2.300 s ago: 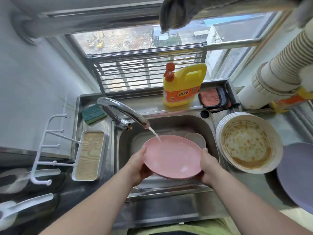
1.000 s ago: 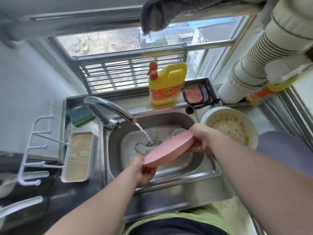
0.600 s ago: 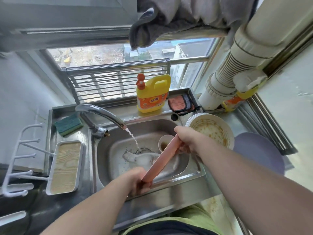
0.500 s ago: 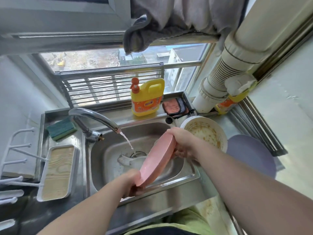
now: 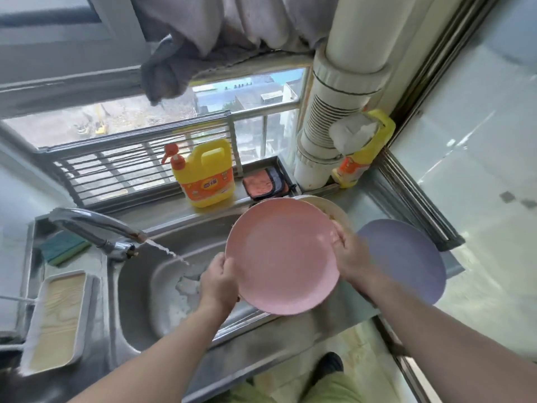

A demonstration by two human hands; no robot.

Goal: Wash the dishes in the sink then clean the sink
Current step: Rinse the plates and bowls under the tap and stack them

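A pink plate [image 5: 280, 254] is held level above the right rim of the steel sink [image 5: 139, 301], its face toward me. My left hand [image 5: 219, 282] grips its left edge and my right hand [image 5: 350, 257] grips its right edge. Behind the plate, the rim of a stack of dirty cream plates [image 5: 334, 209] shows on the counter. A purple plate [image 5: 406, 257] lies on the counter to the right. Water runs from the faucet [image 5: 96, 226] into the basin.
A yellow detergent jug [image 5: 206, 173] and an orange cloth [image 5: 264, 184] sit on the back ledge. A green sponge [image 5: 64, 247] and a white tray [image 5: 56, 318] lie left of the sink. A wide white pipe [image 5: 331, 117] with a yellow bottle [image 5: 360, 155] stands at the right.
The pink plate was rinsed under the tap, tipped on edge over the basin, then turned flat and carried right, out of the stream. The view swung right and up.
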